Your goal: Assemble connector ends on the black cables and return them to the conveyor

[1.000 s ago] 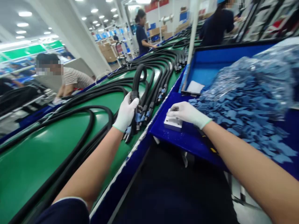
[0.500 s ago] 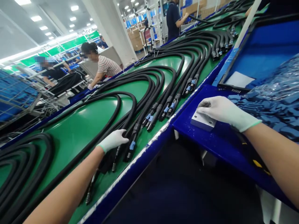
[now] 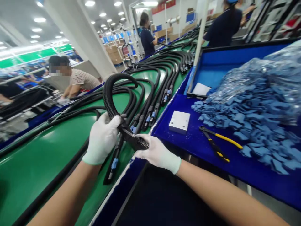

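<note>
Hands are now working together on one corrugated cable [image 3: 110, 94] — a change from half a second ago, when the right hand [image 3: 158, 154] was resting on the white block [image 3: 179, 121] on the blue tray [image 3: 178, 141] and the left hand [image 3: 102, 138] was lying on the cable ends on the green belt [image 3: 42, 150]. The left hand is clenching around the cable just below its raised loop, lifting it clear of the neighbouring cables [image 3: 155, 84]. The right hand is cupping beneath the cable's ribbed end fitting [image 3: 138, 143], fingers curled around it from below, at the belt's near edge. The white block is now lying uncovered, well apart from both hands. Yellow-handled pliers [image 3: 219, 144] are lying beside the pile of blue parts [image 3: 254, 119], untouched.

Judged from this, the work is shifting from sorting on the belt to handling a single cable end — both hands are committed to it, and no tool is in use. Other persons are working farther along the line.
</note>
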Motion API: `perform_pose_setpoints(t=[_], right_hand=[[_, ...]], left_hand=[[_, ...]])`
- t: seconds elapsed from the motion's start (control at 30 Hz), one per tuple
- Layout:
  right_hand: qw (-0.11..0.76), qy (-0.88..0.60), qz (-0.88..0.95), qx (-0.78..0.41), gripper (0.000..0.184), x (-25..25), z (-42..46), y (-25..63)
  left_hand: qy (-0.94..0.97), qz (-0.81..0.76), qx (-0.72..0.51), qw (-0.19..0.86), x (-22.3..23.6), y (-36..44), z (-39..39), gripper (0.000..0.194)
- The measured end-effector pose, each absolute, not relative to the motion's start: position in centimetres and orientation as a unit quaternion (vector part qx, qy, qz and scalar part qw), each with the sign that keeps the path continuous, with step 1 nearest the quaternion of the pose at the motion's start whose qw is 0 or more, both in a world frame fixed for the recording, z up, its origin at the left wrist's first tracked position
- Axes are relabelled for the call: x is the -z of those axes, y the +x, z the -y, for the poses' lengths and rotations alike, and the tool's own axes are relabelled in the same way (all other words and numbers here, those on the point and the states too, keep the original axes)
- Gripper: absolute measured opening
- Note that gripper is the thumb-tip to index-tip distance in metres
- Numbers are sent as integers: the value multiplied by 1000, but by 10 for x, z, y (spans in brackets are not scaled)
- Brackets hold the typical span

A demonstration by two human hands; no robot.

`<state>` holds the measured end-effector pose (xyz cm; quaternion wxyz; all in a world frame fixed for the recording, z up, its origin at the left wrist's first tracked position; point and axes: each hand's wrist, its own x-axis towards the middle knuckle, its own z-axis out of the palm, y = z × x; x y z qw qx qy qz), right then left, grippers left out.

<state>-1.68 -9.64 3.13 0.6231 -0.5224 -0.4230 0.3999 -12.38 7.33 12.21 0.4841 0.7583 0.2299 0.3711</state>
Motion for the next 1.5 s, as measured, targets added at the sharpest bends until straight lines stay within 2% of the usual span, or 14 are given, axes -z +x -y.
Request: perform_pose_setpoints(t=[0.07, 0.13, 0.2, 0.33, 0.5, 0.6, 0.73, 0.8, 0.87, 0.97, 1.1, 1.23, 1.37, 1.5], right_hand=[[626, -524, 419, -398, 21, -33, 117, -4], [601, -535, 425, -413, 13, -40, 144, 12], [559, -554, 437, -435, 11, -49, 172, 26], [456, -602, 449, -477, 8, -59, 209, 43], [440, -649, 412, -464, 14, -54, 232, 48], [421, -735, 405, -344, 23, -56, 253, 54], [183, -934, 305, -25, 42, -44, 283, 72], [61, -949, 308, 14, 31, -28, 288, 80], [19, -944, 329, 36, 16, -11, 287, 85], [84, -945, 310, 65, 4, 4, 284, 93], [300, -915, 267, 40, 5, -3, 284, 94], [451, -789, 416, -27, 45, -32, 274, 75], [511, -688, 506, -97, 56, -60, 254, 56], [503, -677, 530, -92, 57, -66, 242, 53]], left_hand=[[845, -172, -395, 318, -114, -122, -66, 46], [933, 4, -323, 159, -103, -122, -63, 42], [957, 175, -215, 90, -88, -120, -59, 38], [965, 161, -147, 146, -56, -107, -35, 33], [965, 94, -47, 240, -39, -82, -5, 19], [955, 41, -47, 292, -44, -72, 3, 26], [931, -85, -65, 350, -58, -58, 15, 38], [907, -150, -66, 389, -65, -49, 21, 46], [882, -191, -67, 426, -71, -41, 25, 43], [866, -199, -66, 454, -74, -33, 26, 34], [844, -189, -72, 497, -78, -29, 21, 36], [835, -181, -59, 516, -89, -26, 22, 42], [849, -170, -60, 497, -102, -23, 27, 40], [868, -133, -53, 476, -101, -23, 28, 40]])
